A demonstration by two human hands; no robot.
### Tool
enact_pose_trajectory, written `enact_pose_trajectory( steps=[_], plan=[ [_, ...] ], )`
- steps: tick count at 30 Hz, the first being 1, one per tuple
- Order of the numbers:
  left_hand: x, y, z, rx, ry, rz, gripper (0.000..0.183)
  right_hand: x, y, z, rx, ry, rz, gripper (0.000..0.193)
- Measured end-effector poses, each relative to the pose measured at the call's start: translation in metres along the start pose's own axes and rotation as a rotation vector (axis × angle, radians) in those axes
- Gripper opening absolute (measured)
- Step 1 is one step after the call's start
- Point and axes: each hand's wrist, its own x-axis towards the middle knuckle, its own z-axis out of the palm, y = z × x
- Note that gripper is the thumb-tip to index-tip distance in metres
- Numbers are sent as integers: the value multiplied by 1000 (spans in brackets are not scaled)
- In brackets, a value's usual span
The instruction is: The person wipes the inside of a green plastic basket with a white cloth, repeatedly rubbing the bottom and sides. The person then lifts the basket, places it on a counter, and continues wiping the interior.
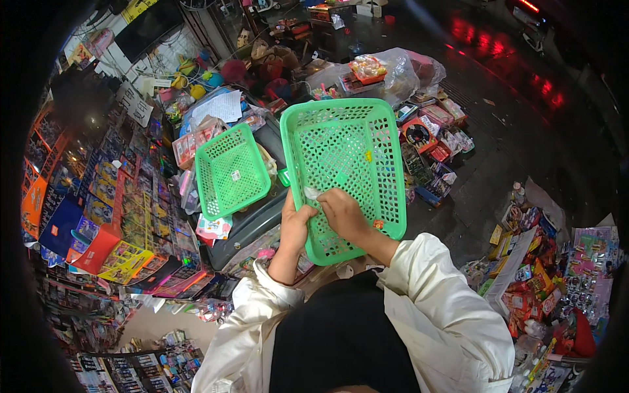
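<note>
Large green basket [344, 164], head view: left hand [296, 226] clamps fingers on its left rim, right hand [344, 213] lies inside with fingers curled together on the mesh floor, smaller green basket [230, 171] just left of them.

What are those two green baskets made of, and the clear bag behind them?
The large green basket and the small green basket look like moulded plastic: uniform bright colour, regular lattice holes, smooth rims with a slight sheen. The clear bag seems to be thin plastic film, crinkled, glossy and see-through.
</note>
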Motion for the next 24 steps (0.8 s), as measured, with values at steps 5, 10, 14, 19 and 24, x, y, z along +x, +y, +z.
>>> enact_pose_trajectory(
  steps=[5, 10, 14, 19, 24],
  plan=[
    [-2, 4, 0, -31, -6, 18, 64, 17, 40, -46, -240, 185, 56, 10],
    [-6, 3, 10, -48, -24, -49, 71, 76, 49, -72, -340, 381, 158, 15],
    [-23, -12, 28, 226, -47, 0, 77, 93, 57, -41, -511, 433, 308, 14],
    [-31, -25, 26, 212, -69, 77, 78, 91, 64, -5, -385, 422, 314, 17],
    [-26, -26, 13, 238, -69, 29, 78, 90, 31, 17, -301, 324, 315, 16]
  ],
)
